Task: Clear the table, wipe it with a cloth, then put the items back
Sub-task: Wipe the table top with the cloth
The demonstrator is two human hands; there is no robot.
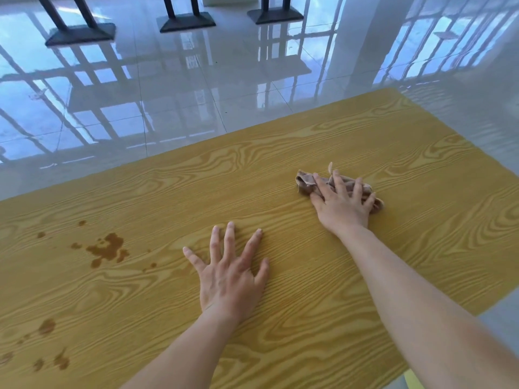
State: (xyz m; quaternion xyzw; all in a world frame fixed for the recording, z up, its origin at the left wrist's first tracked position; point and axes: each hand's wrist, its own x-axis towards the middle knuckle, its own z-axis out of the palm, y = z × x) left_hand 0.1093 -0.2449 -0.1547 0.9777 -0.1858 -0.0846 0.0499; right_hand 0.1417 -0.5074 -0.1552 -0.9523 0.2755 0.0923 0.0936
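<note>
Well, from the head view, the table (280, 169) is a flat rectangular top in yellow laminate, printed with a bold swirling wood grain of loops and long wavy lines. Its far right corner is rounded.

On the right half lies the cloth (306, 181), a small crumpled rag in a dull pinkish-brown, bunched into a lumpy, elongated wad with frayed bits sticking up. The right hand (344, 204) lies palm-down on top of it, fingers spread and nearly straight, pressing the rag against the tabletop; the rag shows past the fingertips and to the left of the hand. The bare forearm runs back to the lower right corner.

The left hand (229, 272) rests flat on the bare wood nearer the front, palm down, fingers splayed wide and straight, holding nothing. It is well apart from the cloth.

To the left, brown stains (108, 247) mark the surface: one blotchy irregular patch with small droplets around it, and a second scatter of darker spots (46, 327) near the front left edge. Both hands are clear of these.

Beyond the table, the floor (168, 108) is glossy pale tile reflecting window frames, and dark square table bases (80, 35) stand on it at the top.
</note>
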